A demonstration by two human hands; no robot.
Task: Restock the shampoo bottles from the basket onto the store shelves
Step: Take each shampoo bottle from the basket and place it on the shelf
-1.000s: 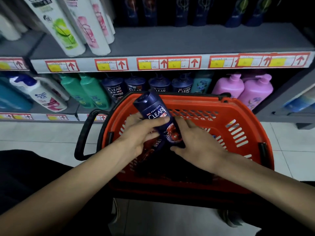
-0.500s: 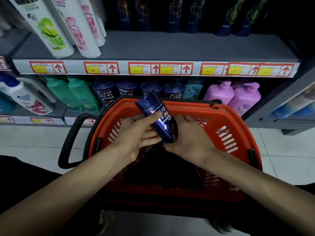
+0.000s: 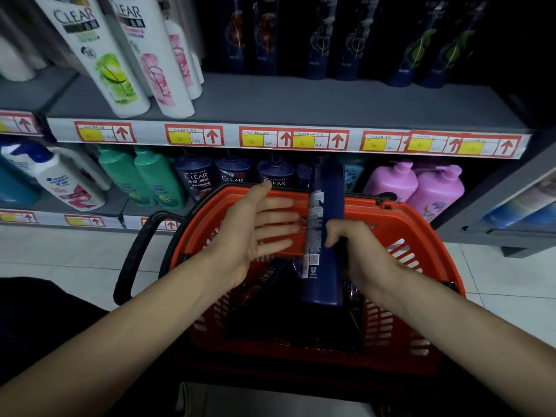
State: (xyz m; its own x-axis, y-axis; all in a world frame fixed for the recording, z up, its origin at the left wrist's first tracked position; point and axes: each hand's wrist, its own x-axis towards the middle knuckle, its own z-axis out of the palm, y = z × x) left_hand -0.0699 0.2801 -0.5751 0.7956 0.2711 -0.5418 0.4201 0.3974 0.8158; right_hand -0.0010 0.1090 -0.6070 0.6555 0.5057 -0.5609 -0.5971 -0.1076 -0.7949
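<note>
Gripping an upright dark blue shampoo bottle (image 3: pixel 323 236), right hand (image 3: pixel 358 251) curled, left hand (image 3: pixel 255 233) flat-fingered beside it, above orange basket (image 3: pixel 421 230)

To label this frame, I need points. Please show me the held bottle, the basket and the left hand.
held bottle (image 3: pixel 316 233), head view, back label.
basket (image 3: pixel 361 207), head view, far rim.
left hand (image 3: pixel 252 236), head view, palm.
</note>
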